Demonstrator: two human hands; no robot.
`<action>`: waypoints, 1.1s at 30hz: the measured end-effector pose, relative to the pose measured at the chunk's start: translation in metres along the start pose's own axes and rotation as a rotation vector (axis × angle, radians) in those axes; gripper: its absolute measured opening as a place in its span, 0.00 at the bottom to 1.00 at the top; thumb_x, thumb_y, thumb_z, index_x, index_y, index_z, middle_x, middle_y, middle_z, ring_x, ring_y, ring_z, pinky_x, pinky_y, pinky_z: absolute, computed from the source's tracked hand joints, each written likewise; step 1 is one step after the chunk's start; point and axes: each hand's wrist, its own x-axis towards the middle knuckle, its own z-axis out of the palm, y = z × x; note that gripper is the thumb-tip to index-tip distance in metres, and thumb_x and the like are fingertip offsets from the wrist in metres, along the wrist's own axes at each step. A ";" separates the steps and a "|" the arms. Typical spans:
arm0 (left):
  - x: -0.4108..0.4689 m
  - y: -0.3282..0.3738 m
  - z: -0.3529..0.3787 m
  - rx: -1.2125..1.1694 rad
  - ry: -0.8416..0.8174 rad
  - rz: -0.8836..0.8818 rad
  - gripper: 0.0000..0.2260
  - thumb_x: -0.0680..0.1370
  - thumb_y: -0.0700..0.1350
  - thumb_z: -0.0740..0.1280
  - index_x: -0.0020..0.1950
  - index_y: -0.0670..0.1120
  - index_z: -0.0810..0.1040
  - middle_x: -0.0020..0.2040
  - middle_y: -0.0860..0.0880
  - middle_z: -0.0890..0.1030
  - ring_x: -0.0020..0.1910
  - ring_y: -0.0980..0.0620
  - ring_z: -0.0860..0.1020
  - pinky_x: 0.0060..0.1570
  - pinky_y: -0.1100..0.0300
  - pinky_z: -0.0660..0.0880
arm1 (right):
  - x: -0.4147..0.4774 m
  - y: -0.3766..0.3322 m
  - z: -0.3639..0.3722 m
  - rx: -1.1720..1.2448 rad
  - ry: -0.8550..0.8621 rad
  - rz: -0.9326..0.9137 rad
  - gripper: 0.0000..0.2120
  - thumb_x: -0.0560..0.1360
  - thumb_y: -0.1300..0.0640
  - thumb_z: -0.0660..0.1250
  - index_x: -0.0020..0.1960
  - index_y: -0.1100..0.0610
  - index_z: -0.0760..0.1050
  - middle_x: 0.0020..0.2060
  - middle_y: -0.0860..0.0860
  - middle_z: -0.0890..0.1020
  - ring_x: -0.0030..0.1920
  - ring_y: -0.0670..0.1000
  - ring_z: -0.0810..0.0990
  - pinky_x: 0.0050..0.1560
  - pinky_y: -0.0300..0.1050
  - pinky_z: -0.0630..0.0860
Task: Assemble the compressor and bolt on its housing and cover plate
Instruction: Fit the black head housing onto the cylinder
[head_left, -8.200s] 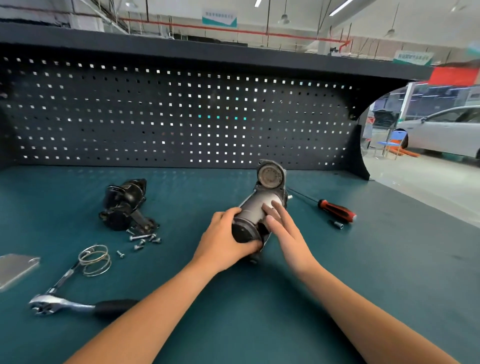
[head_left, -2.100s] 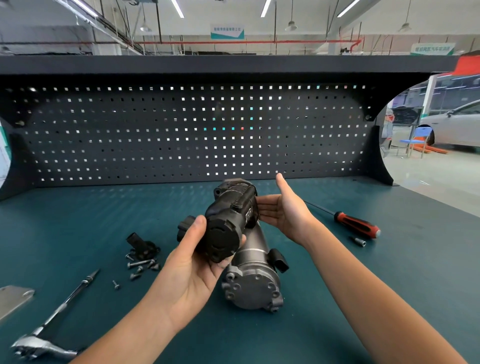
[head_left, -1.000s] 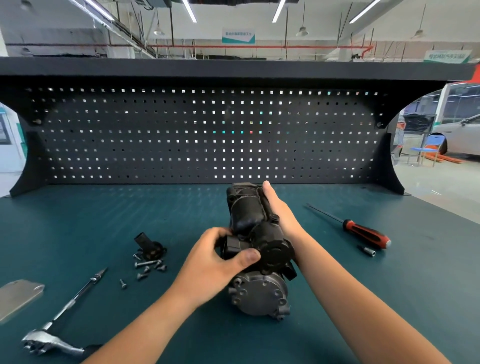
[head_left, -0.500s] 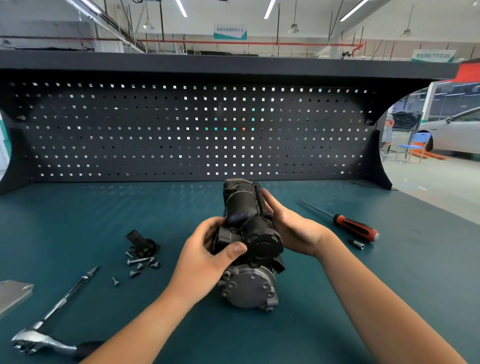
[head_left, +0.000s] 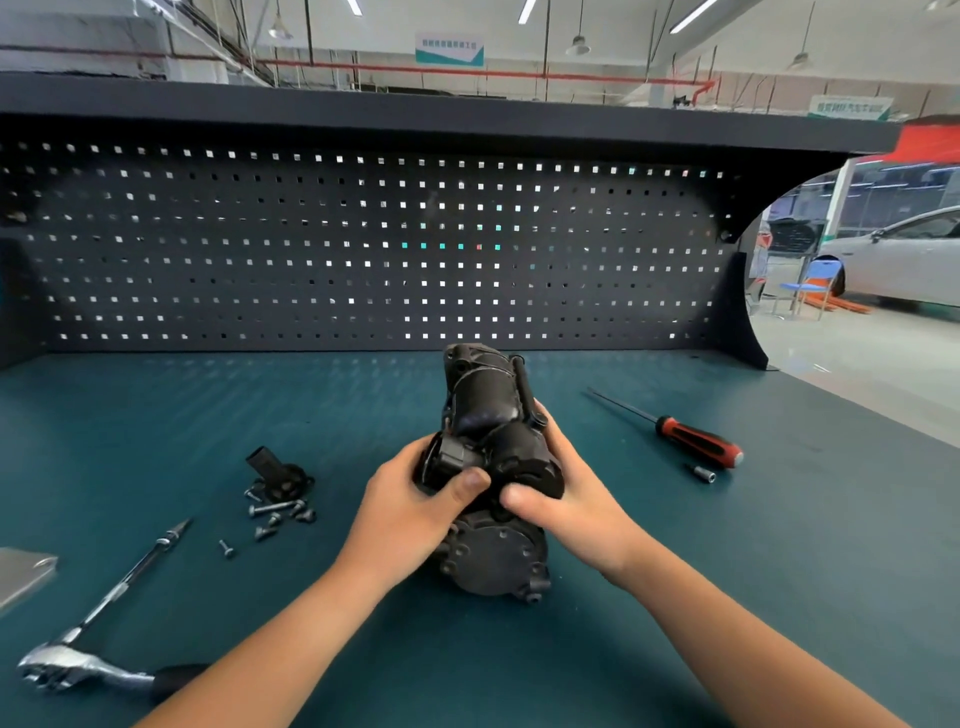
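Note:
The grey compressor body (head_left: 493, 564) lies on the green bench mat, its round bolted end facing me. On top of it sits the black housing (head_left: 485, 405), pointing away toward the pegboard. My left hand (head_left: 410, 514) grips the housing's near left side, thumb over its front edge. From the right, my right hand (head_left: 571, 499) grips the housing, thumb beside the left thumb. A small black part (head_left: 278, 470) and several loose bolts (head_left: 278, 512) lie to the left. The grey cover plate (head_left: 23, 571) lies at the far left edge.
A ratchet wrench with a long extension (head_left: 98, 629) lies at the lower left. A red-handled screwdriver (head_left: 691, 439) and a small socket bit (head_left: 704, 474) lie to the right. The black pegboard (head_left: 363, 249) closes the bench's back; the right edge drops to the shop floor.
The black housing was picked up from the left and set onto the compressor body. In the last half second my right thumb came round to its front beside the left thumb.

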 end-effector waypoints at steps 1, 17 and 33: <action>-0.001 -0.002 0.001 -0.010 0.018 0.002 0.21 0.63 0.67 0.71 0.47 0.55 0.77 0.41 0.64 0.83 0.43 0.66 0.79 0.41 0.71 0.72 | -0.002 0.002 0.002 -0.011 0.043 -0.018 0.58 0.52 0.35 0.75 0.76 0.47 0.53 0.67 0.46 0.72 0.66 0.42 0.71 0.66 0.46 0.69; 0.079 0.020 -0.015 0.006 0.082 -0.093 0.23 0.79 0.57 0.59 0.72 0.52 0.64 0.61 0.61 0.67 0.60 0.63 0.66 0.59 0.62 0.63 | -0.008 -0.001 0.022 -0.097 0.329 -0.094 0.28 0.58 0.36 0.66 0.57 0.30 0.64 0.51 0.20 0.73 0.56 0.27 0.72 0.52 0.21 0.66; 0.116 0.005 0.005 0.043 0.064 0.031 0.09 0.81 0.46 0.58 0.44 0.54 0.76 0.44 0.60 0.78 0.42 0.69 0.75 0.38 0.78 0.69 | -0.008 -0.012 0.031 -0.302 0.305 -0.168 0.42 0.63 0.40 0.76 0.72 0.43 0.62 0.63 0.38 0.73 0.63 0.34 0.69 0.61 0.28 0.65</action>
